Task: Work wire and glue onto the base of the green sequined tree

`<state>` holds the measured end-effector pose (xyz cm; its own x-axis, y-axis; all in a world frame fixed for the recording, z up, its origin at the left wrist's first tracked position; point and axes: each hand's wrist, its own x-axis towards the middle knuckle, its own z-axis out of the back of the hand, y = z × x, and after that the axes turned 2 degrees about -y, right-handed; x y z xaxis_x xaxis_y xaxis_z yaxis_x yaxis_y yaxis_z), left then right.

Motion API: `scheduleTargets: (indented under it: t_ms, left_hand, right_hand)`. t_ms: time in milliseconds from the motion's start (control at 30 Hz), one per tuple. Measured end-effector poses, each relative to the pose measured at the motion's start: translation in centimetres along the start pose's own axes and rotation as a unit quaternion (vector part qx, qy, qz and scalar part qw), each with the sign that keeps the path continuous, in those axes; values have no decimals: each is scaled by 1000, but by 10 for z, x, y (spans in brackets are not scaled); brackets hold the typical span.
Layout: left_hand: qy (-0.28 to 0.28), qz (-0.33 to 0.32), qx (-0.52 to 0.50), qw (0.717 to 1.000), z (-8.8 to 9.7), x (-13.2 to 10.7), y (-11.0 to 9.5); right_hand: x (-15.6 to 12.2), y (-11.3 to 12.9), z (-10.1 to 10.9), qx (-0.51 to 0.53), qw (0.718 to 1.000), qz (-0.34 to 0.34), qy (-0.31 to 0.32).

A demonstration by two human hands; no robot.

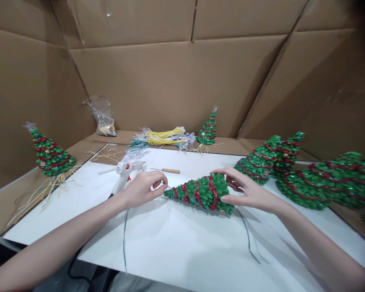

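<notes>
A small green Christmas tree (200, 194) with red garland lies on its side on the white board, tip to the left. My right hand (246, 190) grips it around its wide base, thumb in front and fingers behind. My left hand (147, 187) is closed in a pinch at the tip, on a thin dark wire (169, 187) that meets the tree's point. A dark green wire (125, 239) hangs down below my left hand, and another wire (247, 231) trails from the tree's base. A white glue gun (121, 176) stands just behind my left hand.
A wood-handled tool (171, 171) lies beyond the tree. Bundled yellow, white and green wires (166, 137) sit at the back, near a plastic bag (105, 117). One starred tree (53, 156) leans at left, another (208, 129) stands behind, and several larger trees (316, 182) crowd the right.
</notes>
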<state>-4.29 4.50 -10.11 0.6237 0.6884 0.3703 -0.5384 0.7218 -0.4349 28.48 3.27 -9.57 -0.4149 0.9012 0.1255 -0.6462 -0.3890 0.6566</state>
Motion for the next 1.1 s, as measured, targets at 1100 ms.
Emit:
scheduleTargets:
  t_ms: [1100]
  left_hand:
    - [39,17,-33,999,-7,-4,3]
  right_hand:
    - [-1,-2,4,-9,999,25,30]
